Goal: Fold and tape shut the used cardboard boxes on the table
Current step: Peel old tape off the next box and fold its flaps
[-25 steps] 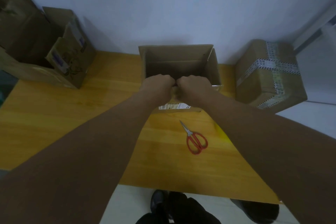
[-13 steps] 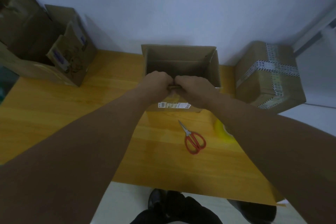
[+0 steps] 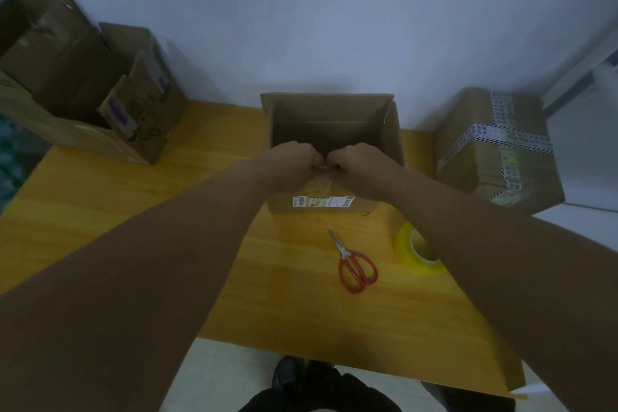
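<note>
Yellow wooden table. Centre: open cardboard box. Upper left: two open boxes. Below centre: red-handled scissors, yellow tape roll just right. Right edge: taped box, support unclear.

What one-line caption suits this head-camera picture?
Left hand and right hand grip the near edge of the open box; scissors and tape lie nearby.

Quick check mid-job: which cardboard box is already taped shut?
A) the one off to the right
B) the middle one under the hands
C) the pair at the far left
A: the right-hand box is closed, with striped tape crossing its top, while the middle box, gripped at its near edge by the left hand and right hand, stands open.
</note>
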